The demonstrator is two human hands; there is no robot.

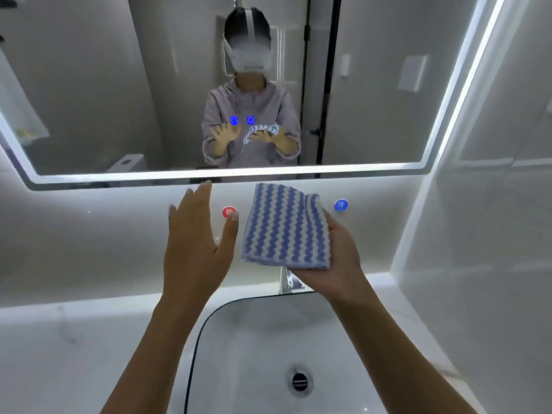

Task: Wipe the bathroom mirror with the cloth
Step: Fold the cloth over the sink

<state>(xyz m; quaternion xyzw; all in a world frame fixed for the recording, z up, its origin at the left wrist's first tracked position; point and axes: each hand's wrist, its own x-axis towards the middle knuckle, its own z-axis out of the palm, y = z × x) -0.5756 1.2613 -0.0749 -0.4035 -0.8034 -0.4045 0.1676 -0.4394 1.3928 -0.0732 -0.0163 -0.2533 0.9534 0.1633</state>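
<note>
Left hand [197, 243]: fingers [203, 198] straight and slightly spread, released, holding nothing. Palm faces right; the tips reach up to the mirror's lower edge.

Right hand [337, 258]: grasping the cloth [285, 228] from beneath and from its right side. Its fingers are mostly hidden behind the fabric, so the exact grip is hard to make out.

The cloth is folded, blue and white in zigzag stripes, held in the air between the two hands, just below the mirror and above the sink. Its long axis runs up and down in the view, stripes along it. The top edge points at the mirror and the upper right corner is crumpled. It is not touching the glass.

The mirror [119, 85] is wide with a lit rim, cut off at left and top. Two small blue glowing icons [242, 120] sit on the glass. The reflection shows a person in a headset with both hands raised.

On the wall below, a red round marker [228, 212] is partly covered by the left thumb, and a blue round marker [340, 205] sits right of the cloth. The characters on both are too small to read. The tap [289, 279] is mostly hidden behind the cloth and right hand.

White sink [254, 339] with a dark drain [298, 380], set in a white tabletop [59, 339]. Pale glossy tiled walls.
</note>
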